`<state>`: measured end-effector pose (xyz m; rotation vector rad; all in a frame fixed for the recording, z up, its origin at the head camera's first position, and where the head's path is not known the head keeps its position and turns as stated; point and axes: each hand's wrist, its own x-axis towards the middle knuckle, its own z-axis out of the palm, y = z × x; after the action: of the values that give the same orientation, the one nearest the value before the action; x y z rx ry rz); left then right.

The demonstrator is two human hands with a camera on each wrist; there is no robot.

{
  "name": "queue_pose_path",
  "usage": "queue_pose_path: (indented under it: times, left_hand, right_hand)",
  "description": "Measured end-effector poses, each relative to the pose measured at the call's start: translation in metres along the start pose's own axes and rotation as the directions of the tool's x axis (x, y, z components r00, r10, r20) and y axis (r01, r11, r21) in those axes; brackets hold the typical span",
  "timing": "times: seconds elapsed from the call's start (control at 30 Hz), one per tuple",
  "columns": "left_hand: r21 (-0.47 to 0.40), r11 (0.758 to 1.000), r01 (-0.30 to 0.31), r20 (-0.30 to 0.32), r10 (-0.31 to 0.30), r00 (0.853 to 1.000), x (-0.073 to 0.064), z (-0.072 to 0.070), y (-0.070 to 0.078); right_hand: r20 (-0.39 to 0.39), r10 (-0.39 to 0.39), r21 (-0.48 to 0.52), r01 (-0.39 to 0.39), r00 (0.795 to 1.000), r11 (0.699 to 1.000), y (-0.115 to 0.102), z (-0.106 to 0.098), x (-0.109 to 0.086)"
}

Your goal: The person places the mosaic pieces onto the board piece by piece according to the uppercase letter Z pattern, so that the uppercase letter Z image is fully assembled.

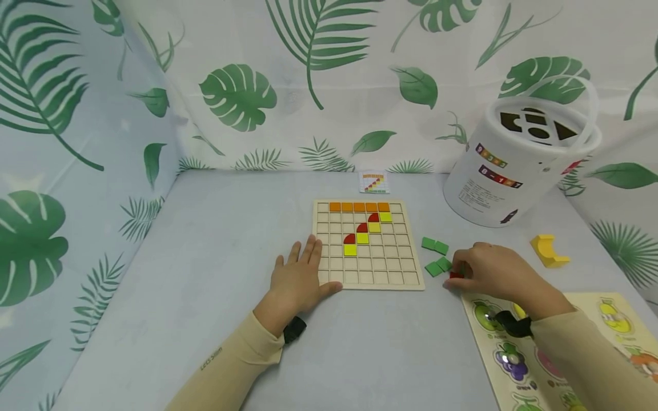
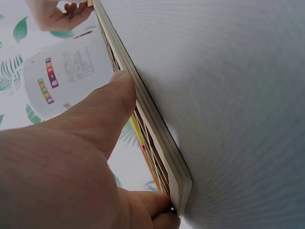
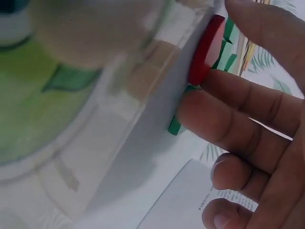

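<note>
My left hand (image 1: 298,279) lies with straight fingers at the lower left of a wooden grid board (image 1: 380,268), its thumb along the front edge. In the left wrist view, the thumb (image 2: 124,90) touches the board's side. Several orange squares (image 1: 360,207) fill part of the upper row. Below them, yellow squares (image 1: 350,250) and red quarter-circle pieces (image 1: 362,228) form a diagonal. Right of the board, my right hand (image 1: 485,271) pinches a red curved piece (image 3: 208,50) just above the table, beside several green squares (image 1: 434,268).
A small pattern card (image 1: 374,182) lies behind the board. At the back right stands a white lidded bucket (image 1: 493,165) with shaped holes. A yellow arch block (image 1: 547,251) is near it. A fruit puzzle board (image 1: 488,354) lies under the right forearm.
</note>
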<state>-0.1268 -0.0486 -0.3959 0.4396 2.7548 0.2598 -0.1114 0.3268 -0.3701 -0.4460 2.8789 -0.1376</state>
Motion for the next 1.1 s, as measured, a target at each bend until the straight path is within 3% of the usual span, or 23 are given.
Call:
queue_pose_path:
  times: [0.57, 1.1]
  left_hand:
    - [-0.002, 1.0, -0.001, -0.007, 0.0, 1.0, -0.0003, 0.0004, 0.0007]
    - [0.01, 1.0, -0.002, -0.006, 0.002, 1.0, -0.0019, -0.0017, 0.0013]
  right_hand:
    - [0.041, -0.006, 0.017, 0.005, 0.999, 1.0, -0.0021, -0.0038, -0.0004]
    - [-0.025, -0.042, 0.052, 0.043, 0.999, 0.998, -0.0026, -0.0003, 0.0049]
